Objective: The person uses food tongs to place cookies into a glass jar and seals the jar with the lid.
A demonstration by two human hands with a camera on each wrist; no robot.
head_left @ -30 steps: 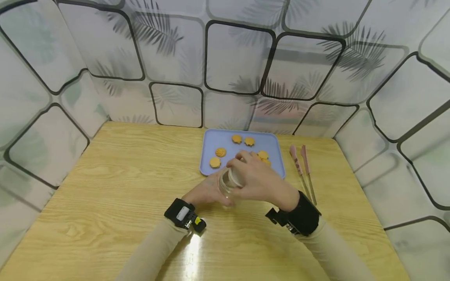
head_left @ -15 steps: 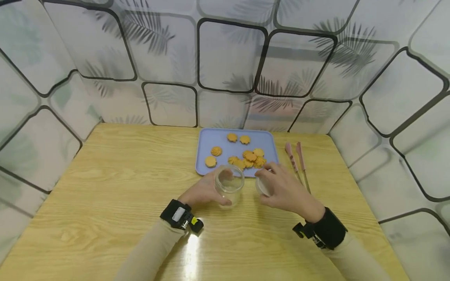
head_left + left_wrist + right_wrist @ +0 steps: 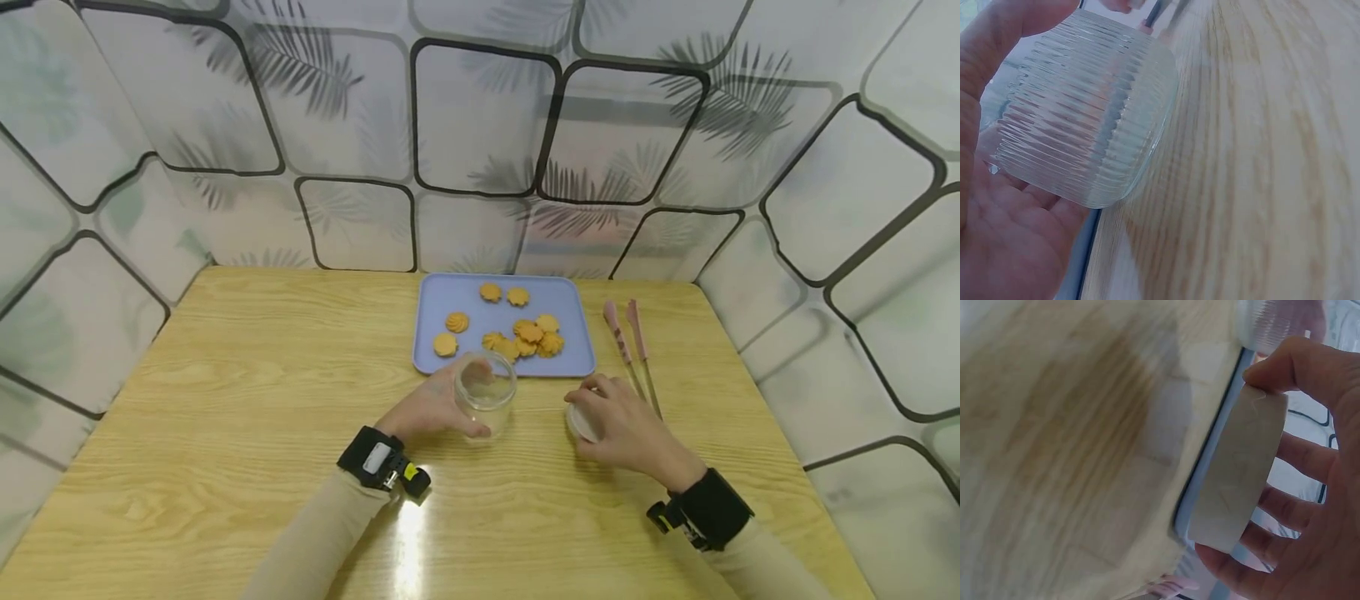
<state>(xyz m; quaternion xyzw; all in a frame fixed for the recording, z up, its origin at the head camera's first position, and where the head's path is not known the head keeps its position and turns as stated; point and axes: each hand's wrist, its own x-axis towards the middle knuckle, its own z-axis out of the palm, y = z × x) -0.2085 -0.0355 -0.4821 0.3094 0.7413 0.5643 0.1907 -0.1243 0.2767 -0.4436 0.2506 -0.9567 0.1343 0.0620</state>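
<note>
In front of the blue tray (image 3: 450, 293), the left hand (image 3: 429, 410) grips a glass jar (image 3: 486, 407); by the tray's near right corner, the right hand (image 3: 628, 429) clasps a pale lid (image 3: 1235, 475)

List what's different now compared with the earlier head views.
The right hand has taken the pale lid off the glass jar and carried it to the right, uncovering more cookies to view. Nothing was let go. Unchanged: the left hand holding the jar, the blue tray, the two pink-handled utensils.
</note>
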